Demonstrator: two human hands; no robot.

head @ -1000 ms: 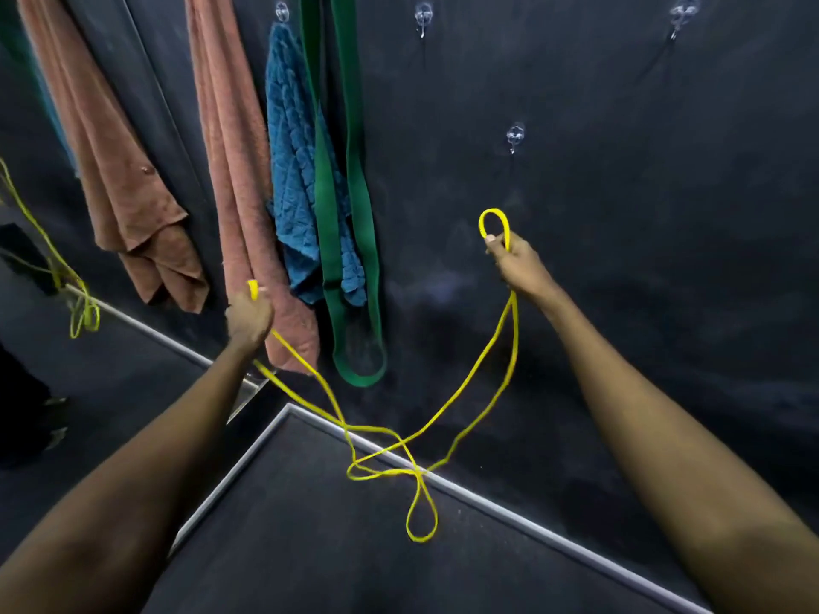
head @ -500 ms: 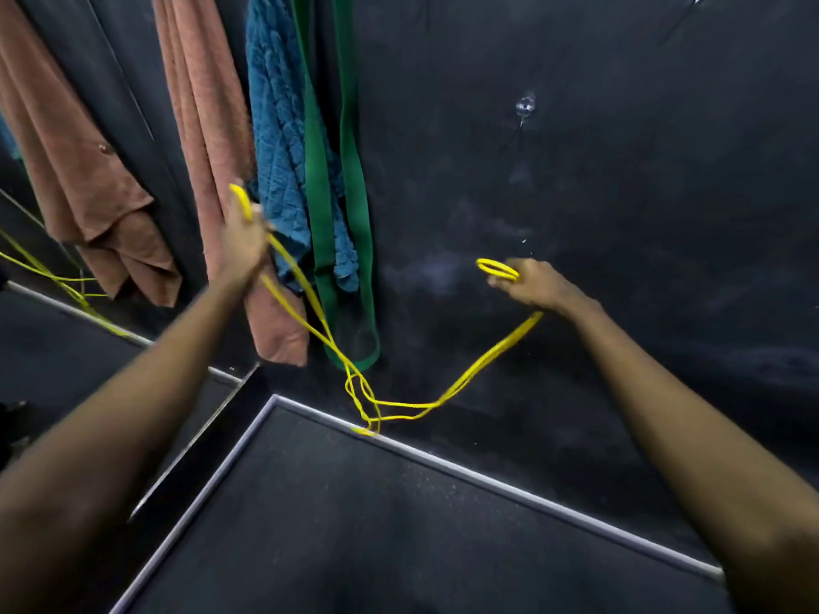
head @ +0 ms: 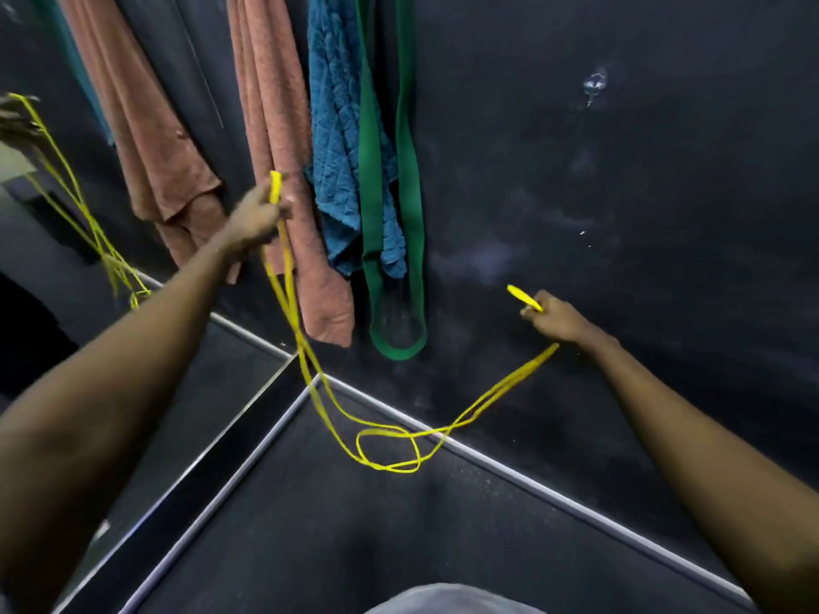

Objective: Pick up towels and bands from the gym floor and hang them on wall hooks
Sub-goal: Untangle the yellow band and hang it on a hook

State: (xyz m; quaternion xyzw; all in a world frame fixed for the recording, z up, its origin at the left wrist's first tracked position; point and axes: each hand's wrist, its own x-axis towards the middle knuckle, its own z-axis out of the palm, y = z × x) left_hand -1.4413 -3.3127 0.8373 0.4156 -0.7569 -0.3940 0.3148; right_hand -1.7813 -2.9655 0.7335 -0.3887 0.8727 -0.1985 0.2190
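Both hands are holding a thin yellow resistance band [head: 425,435] slack in front of a black wall [head: 664,214].

The left hand [head: 257,214] is gripping one end with its fingers curled round it, up beside a hanging rust-coloured towel [head: 270,104]. The right hand [head: 554,319] is clutching the other end lower and out to the right, a short bit poking from its fist. Between them the band is sagging in doubled strands and twisting into a loop low by the seam with the dark floor [head: 399,547]. A blue towel [head: 332,126] and a wide green band [head: 368,170] are hanging between the hands. A clear hook [head: 595,84] is showing above the right hand, and a mirror [head: 53,259] on the left is reflecting the yellow band.
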